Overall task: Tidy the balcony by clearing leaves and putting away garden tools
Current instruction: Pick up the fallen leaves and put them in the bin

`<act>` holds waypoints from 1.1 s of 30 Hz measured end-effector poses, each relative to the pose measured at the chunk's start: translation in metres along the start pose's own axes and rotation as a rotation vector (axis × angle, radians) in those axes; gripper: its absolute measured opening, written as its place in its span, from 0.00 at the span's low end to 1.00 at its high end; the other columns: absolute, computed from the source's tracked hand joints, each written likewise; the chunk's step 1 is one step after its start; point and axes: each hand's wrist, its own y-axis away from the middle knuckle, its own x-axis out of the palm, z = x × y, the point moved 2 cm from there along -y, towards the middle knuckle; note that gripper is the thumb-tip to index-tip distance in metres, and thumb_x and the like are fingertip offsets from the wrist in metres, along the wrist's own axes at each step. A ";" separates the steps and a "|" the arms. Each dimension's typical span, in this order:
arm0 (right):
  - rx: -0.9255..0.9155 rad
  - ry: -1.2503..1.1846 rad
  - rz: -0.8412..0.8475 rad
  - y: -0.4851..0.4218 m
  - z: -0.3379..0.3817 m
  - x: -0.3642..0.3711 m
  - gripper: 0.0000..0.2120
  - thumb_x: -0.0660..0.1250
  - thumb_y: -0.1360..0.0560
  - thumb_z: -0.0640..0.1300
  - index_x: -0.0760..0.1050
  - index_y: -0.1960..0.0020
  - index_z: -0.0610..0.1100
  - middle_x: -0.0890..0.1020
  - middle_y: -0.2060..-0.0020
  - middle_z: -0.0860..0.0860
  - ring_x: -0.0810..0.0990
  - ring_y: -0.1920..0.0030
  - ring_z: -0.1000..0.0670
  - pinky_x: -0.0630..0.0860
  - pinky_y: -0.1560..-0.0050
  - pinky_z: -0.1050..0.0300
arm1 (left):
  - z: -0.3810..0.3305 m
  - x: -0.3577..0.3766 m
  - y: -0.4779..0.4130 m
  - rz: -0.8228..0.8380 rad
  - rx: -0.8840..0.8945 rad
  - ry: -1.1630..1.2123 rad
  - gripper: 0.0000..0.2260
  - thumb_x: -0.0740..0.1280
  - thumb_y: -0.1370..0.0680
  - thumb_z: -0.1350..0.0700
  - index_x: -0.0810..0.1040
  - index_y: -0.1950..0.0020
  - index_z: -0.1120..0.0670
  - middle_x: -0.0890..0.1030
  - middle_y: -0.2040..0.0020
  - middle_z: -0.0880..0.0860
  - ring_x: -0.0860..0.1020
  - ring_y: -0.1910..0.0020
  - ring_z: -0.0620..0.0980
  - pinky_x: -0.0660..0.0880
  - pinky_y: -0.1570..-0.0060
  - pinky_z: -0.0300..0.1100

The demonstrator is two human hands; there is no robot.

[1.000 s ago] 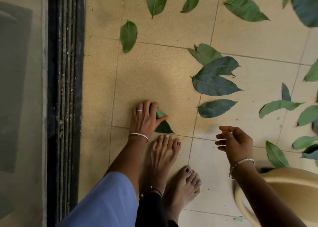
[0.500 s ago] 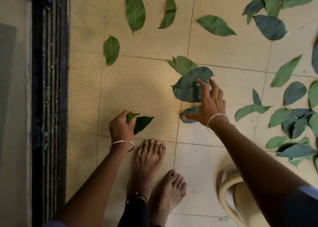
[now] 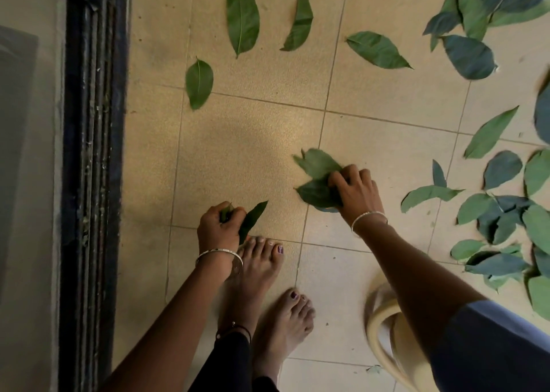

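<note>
Green leaves lie scattered over the beige tiled balcony floor (image 3: 244,153). My left hand (image 3: 218,231) is shut on a folded dark leaf (image 3: 251,219) just in front of my bare toes. My right hand (image 3: 355,190) is closed over a bunch of several leaves (image 3: 317,180) on the floor, fingers curled into them. A single small leaf (image 3: 198,82) lies further ahead on the left. Two long leaves (image 3: 242,12) lie at the top. A dense spread of leaves (image 3: 506,222) covers the floor on the right.
A dark sliding-door track (image 3: 92,183) runs along the left, with glass beyond it. A cream plastic basket (image 3: 384,332) sits at the lower right, partly hidden by my right arm. My two bare feet (image 3: 262,287) stand on the tiles between my arms.
My right hand reached from near the basket to the leaf cluster and has drawn several leaves together toward me. My left hand lifted its leaf and closed into a fist around it.
</note>
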 end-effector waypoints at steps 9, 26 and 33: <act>0.588 -0.826 -0.025 0.039 0.032 -0.012 0.08 0.64 0.22 0.40 0.70 0.45 0.38 0.76 0.57 0.46 0.75 0.60 0.46 0.73 0.63 0.58 | -0.037 0.004 0.012 0.115 -0.037 0.138 0.15 0.71 0.29 0.51 0.68 0.71 0.51 0.74 0.65 0.65 0.68 0.64 0.51 0.66 0.62 0.49; 1.418 -2.330 -0.471 0.207 0.086 -0.312 0.09 0.55 0.28 0.34 0.64 0.65 0.45 0.69 0.79 0.52 0.65 0.79 0.55 0.60 0.76 0.65 | -0.304 -0.021 0.228 0.357 -0.172 0.307 0.28 0.62 0.31 0.27 0.74 0.68 0.52 0.68 0.72 0.49 0.65 0.73 0.48 0.61 0.72 0.39; 1.462 -2.428 -0.873 0.346 0.089 -0.400 0.11 0.64 0.26 0.47 0.67 0.66 0.49 0.65 0.75 0.52 0.60 0.78 0.53 0.56 0.78 0.65 | -0.366 -0.007 0.374 0.508 -0.320 0.335 0.30 0.54 0.24 0.31 0.64 0.73 0.54 0.62 0.77 0.50 0.57 0.78 0.49 0.52 0.74 0.39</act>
